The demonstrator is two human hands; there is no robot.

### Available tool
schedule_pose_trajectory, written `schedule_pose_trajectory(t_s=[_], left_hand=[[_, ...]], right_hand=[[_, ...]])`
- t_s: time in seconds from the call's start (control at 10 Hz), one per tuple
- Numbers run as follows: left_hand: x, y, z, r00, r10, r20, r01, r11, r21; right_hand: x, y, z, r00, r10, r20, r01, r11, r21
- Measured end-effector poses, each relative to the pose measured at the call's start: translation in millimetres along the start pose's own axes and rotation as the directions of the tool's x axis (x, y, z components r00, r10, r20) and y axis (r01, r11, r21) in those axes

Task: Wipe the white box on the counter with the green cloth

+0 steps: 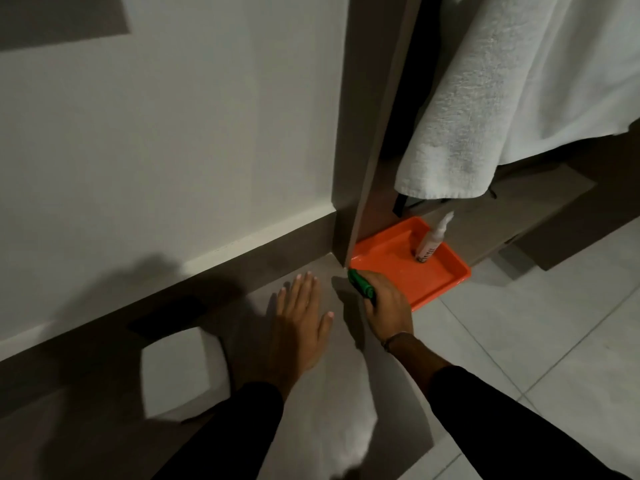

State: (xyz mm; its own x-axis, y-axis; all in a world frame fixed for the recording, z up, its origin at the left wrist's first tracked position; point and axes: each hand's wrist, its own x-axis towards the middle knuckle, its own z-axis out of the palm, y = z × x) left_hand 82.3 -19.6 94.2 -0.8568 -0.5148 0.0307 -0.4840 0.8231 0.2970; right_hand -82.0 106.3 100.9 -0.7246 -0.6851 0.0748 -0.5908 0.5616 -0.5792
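Note:
The white box (176, 370) sits on the brown counter (311, 427) at the lower left, blurred. My left hand (301, 323) lies flat on the counter with fingers spread, to the right of the box and apart from it. My right hand (388, 303) is closed around the green cloth (362, 285), bunched at the counter's far right corner beside the orange tray (433, 282). Only a small piece of cloth shows past the fingers.
A white spray bottle (431, 240) stands in the orange tray. A white towel (491, 109) hangs above it. A brown vertical panel (367, 133) rises at the counter's end. A white wall (173, 133) runs behind. A pale tiled floor (554, 341) lies to the right.

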Motion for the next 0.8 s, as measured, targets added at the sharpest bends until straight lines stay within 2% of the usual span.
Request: schedule_pose_trajectory(t_s=[0.1,0.2,0.3,0.4,0.5,0.7,0.8], left_hand=[[30.4,17.6,50.3,0.996,-0.073,0.058,0.071,0.997,0.029],[45.1,15.6,81.6,0.992,-0.091,0.084,0.086,0.994,0.060],[54.8,6.3,119.9,0.981,-0.155,0.119,0.140,0.982,0.124],[55.0,3.7,130.3,0.980,-0.154,0.129,0.138,0.982,0.128],[53.8,5.5,132.8,0.984,-0.147,0.101,0.134,0.983,0.129],[56.0,8.0,120.3,0.986,-0.128,0.103,0.115,0.986,0.121],[54.6,8.4,116.7,0.987,-0.136,0.087,0.126,0.985,0.118]], right_hand=[[53.5,58.2,-7.9,0.999,-0.030,0.017,0.032,0.991,-0.132],[89.8,92.2,0.9,0.994,-0.054,0.093,0.075,0.967,-0.242],[135.9,129.1,26.2,0.968,-0.121,0.219,0.207,0.880,-0.427],[148.6,147.3,44.7,0.952,-0.107,0.287,0.245,0.832,-0.499],[142.6,169.9,65.9,0.924,-0.085,0.373,0.272,0.832,-0.484],[142.2,162.9,50.8,0.875,-0.063,0.480,0.290,0.862,-0.417],[140.0,157.0,37.7,0.890,-0.065,0.450,0.255,0.892,-0.374]])
